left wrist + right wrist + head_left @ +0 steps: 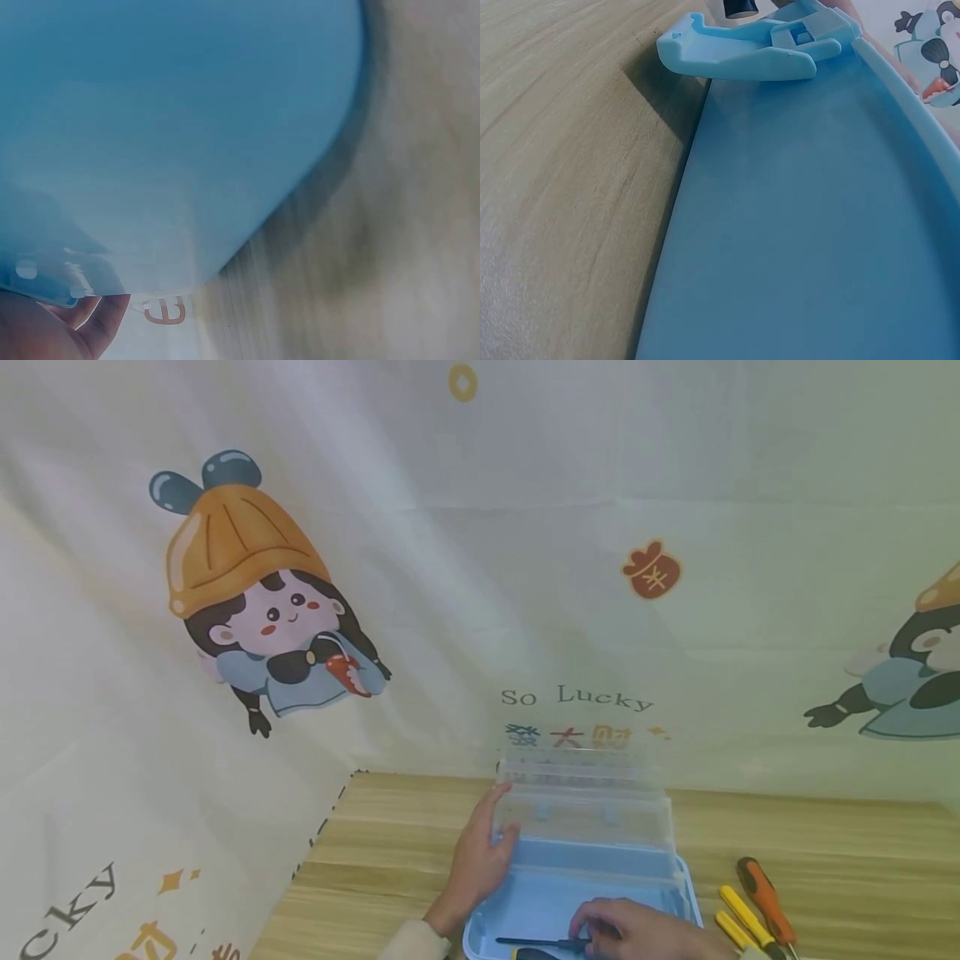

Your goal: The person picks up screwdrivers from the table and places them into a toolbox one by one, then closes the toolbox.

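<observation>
A light-blue toolbox stands on the table with its clear lid raised at the back. My left hand grips the lid's left edge, thumb toward the inside. In the left wrist view, fingers show beside the blue box wall. My right hand, fingers curled, holds a dark thin-shafted screwdriver low inside the box. A yellow-and-black handle lies just below that shaft. The right wrist view shows the box's outer wall and a light-blue latch.
Right of the box lie an orange-and-black screwdriver and yellow-handled tools on the wooden table. A printed cloth hangs behind the table and along its left side.
</observation>
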The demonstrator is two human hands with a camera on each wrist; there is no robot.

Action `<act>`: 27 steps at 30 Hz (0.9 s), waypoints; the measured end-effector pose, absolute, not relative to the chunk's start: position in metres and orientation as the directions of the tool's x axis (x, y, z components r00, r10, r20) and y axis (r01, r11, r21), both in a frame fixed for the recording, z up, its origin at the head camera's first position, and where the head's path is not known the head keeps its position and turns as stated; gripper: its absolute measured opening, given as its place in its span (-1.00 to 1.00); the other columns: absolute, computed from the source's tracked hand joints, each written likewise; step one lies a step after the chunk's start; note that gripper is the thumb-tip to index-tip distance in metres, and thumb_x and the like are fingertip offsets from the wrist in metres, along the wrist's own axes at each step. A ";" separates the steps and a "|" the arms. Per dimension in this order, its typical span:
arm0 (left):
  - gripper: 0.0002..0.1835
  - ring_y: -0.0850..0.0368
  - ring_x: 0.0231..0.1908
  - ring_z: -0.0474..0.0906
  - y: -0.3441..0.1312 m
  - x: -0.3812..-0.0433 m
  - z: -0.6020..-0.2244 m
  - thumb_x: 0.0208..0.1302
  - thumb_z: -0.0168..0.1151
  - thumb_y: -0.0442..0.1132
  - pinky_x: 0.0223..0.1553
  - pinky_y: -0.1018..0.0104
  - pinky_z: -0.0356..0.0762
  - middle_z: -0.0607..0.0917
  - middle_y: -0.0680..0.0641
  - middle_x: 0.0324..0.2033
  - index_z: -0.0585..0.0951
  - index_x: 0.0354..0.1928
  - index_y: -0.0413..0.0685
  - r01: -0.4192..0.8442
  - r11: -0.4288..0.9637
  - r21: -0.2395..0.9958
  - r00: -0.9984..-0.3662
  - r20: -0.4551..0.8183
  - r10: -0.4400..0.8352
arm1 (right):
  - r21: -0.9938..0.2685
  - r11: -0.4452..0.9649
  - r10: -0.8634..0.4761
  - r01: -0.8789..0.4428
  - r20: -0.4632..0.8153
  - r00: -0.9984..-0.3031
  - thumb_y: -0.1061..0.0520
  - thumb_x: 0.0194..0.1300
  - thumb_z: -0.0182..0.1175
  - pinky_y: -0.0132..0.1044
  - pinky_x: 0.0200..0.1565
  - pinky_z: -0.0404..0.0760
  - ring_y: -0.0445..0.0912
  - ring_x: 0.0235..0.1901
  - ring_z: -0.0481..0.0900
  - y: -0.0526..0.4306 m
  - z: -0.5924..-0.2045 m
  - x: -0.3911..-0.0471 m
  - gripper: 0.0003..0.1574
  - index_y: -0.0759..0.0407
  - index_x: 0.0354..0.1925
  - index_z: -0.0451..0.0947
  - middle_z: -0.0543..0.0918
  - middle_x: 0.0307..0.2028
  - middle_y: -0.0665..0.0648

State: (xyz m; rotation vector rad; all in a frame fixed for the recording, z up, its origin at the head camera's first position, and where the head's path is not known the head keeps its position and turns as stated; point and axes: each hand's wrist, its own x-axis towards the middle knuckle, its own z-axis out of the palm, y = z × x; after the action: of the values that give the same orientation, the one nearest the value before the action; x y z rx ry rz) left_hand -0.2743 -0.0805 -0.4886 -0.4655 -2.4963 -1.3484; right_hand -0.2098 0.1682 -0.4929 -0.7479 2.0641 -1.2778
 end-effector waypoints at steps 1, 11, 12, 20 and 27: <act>-0.41 -0.06 0.44 0.21 -0.080 -0.274 -0.488 0.39 0.12 -0.23 0.43 -0.10 0.18 0.32 -0.07 0.45 0.30 0.44 0.17 0.399 0.514 0.759 -0.914 0.377 0.153 | -0.913 0.380 -0.721 -0.149 -0.191 -0.667 0.17 0.45 0.02 -0.36 -0.35 0.48 -0.25 -0.43 0.50 0.168 -0.493 -0.210 -0.76 0.07 -0.03 0.59 0.60 -0.32 -0.04; -0.41 -0.11 0.43 0.23 -0.080 -0.274 -0.488 0.38 0.11 -0.26 0.40 -0.15 0.21 0.33 -0.09 0.44 0.30 0.43 0.15 0.413 0.522 0.746 -0.906 0.394 0.153 | -0.920 0.358 -0.731 -0.159 -0.171 -0.660 0.18 0.41 0.07 -0.39 -0.38 0.46 -0.29 -0.53 0.42 0.168 -0.494 -0.209 -0.76 0.09 -0.02 0.59 0.46 -0.50 -0.08; -0.41 -0.11 0.43 0.23 -0.080 -0.274 -0.488 0.38 0.11 -0.26 0.40 -0.15 0.21 0.33 -0.09 0.44 0.30 0.43 0.15 0.414 0.523 0.745 -0.906 0.396 0.153 | -0.918 0.358 -0.733 -0.170 -0.164 -0.660 0.18 0.41 0.07 -0.39 -0.38 0.46 -0.29 -0.53 0.41 0.167 -0.494 -0.209 -0.76 0.10 -0.03 0.59 0.46 -0.50 -0.09; -0.42 -0.13 0.43 0.23 -0.079 -0.272 -0.487 0.39 0.11 -0.27 0.40 -0.18 0.21 0.33 -0.11 0.44 0.30 0.43 0.07 0.408 0.518 0.752 -0.909 0.388 0.153 | -0.922 0.337 -0.752 -0.190 -0.143 -0.643 0.19 0.40 0.07 -0.41 -0.38 0.46 -0.33 -0.52 0.41 0.167 -0.494 -0.211 -0.75 0.16 -0.02 0.59 0.44 -0.50 -0.11; -0.42 -0.14 0.42 0.25 -0.079 -0.272 -0.486 0.38 0.11 -0.28 0.39 -0.19 0.22 0.35 -0.13 0.42 0.32 0.42 0.07 0.402 0.530 0.747 -0.911 0.385 0.149 | -0.917 0.347 -0.741 -0.196 -0.140 -0.657 0.20 0.37 0.08 -0.40 -0.39 0.47 -0.32 -0.49 0.44 0.167 -0.496 -0.211 -0.76 0.13 -0.05 0.60 0.49 -0.47 -0.10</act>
State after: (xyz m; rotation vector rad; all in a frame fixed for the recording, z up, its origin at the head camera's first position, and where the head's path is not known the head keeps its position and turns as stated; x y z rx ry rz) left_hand -0.2722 -0.0793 -0.4864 -0.4614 -2.4976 -1.3243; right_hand -0.2107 0.1673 -0.4961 -0.8135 2.0652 -1.2965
